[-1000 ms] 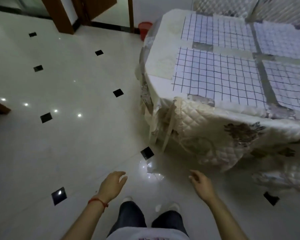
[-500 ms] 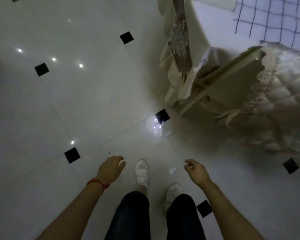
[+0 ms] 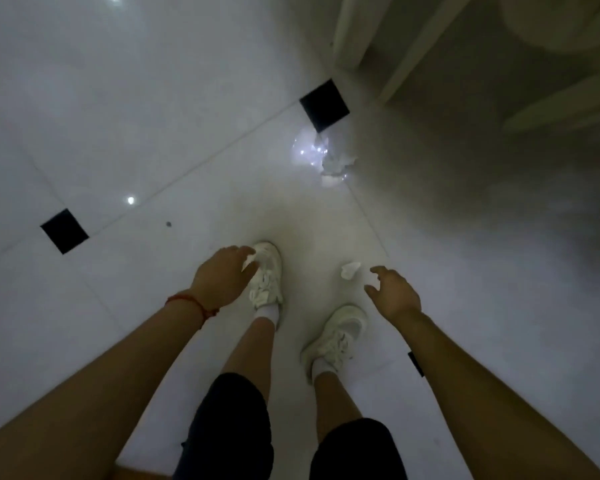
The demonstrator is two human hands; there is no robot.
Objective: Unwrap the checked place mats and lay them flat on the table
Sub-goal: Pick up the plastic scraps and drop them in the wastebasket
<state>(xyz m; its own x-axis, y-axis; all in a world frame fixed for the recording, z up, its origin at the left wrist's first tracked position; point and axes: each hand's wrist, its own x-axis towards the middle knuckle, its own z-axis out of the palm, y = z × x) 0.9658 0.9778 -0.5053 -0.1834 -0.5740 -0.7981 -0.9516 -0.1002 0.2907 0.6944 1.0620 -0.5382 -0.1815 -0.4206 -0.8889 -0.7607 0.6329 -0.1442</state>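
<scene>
No checked place mat shows in this view; I am looking straight down at the floor. My left hand (image 3: 222, 278) hangs over my left shoe (image 3: 269, 275), fingers curled down. A small white bit sits at its fingertips, and I cannot tell whether it is held or part of the shoe. My right hand (image 3: 394, 294) is lower right of a small white scrap (image 3: 350, 270) on the floor, fingers spread, not touching it. A crumpled clear plastic wrapper (image 3: 321, 157) lies further ahead by a black tile inset (image 3: 324, 105).
Pale table legs and the table's underside (image 3: 413, 53) fill the upper right, in shadow. The floor is glossy white tile with black insets (image 3: 64, 231). My right shoe (image 3: 340, 337) stands just behind the scrap.
The view has tipped down from the table top with its laid mats to the floor. Both hands have dropped lower, towards my shoes and the white scrap.
</scene>
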